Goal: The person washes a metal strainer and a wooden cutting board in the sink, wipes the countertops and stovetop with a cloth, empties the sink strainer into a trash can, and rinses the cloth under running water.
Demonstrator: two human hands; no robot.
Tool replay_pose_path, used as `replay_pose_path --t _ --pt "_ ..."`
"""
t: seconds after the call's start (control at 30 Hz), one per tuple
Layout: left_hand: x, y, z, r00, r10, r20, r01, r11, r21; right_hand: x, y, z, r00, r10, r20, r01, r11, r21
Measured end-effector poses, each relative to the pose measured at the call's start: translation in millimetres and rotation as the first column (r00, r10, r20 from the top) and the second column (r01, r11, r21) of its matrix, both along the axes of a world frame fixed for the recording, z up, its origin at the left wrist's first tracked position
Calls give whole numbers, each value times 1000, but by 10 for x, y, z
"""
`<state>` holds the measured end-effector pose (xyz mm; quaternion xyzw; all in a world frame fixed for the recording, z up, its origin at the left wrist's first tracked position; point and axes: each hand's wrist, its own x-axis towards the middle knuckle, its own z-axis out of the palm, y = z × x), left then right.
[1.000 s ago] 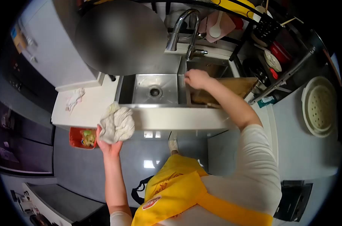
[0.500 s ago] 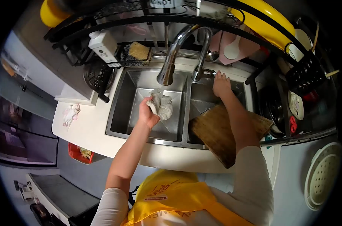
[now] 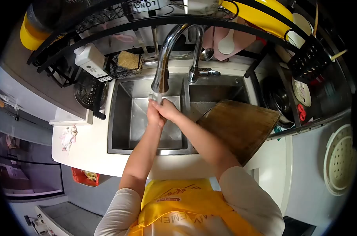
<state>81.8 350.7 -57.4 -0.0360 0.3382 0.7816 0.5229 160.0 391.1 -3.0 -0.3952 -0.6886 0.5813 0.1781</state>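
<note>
Over the left sink basin (image 3: 141,129), my left hand (image 3: 154,117) and my right hand (image 3: 168,109) are pressed together under the faucet (image 3: 160,80). Water runs from the spout onto them. A small part of a pale cloth (image 3: 152,96) shows above the fingers of my left hand, which is closed on it. Most of the cloth is hidden by the hands. My right hand is also closed around it, against the left. To the right, the faucet lever (image 3: 209,72) has no hand on it.
A wooden cutting board (image 3: 235,128) leans across the right basin (image 3: 217,92). A crumpled pinkish-white rag (image 3: 69,137) lies on the left counter. Behind the sink are a white bottle (image 3: 91,61), a sponge (image 3: 129,60) and a black rack (image 3: 162,19). A red bin (image 3: 84,177) stands below.
My right hand has left the faucet lever and moved left to join my left hand. Water now flows from the spout. The cloth is gathered up and mostly covered by both hands.
</note>
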Motion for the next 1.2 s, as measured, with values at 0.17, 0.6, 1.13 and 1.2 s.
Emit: replay_pose_path --t 0.17,0.6,1.13,1.2 --pt "-234 -329 -57 968 18 -251 -98 946 -308 -156 -83 -800 951 -287 -116 291 957 14" --pt "-674 -165 -680 825 -513 238 454 852 261 -428 -867 -484 812 -513 -280 536 844 10" --pt "-626 -205 -1698 946 -222 237 245 967 -72 -636 -1008 -764 885 -419 202 350 887 303" --pt "-675 -138 -1914 946 -288 148 281 957 67 -745 -828 -639 868 -407 286 288 880 379"
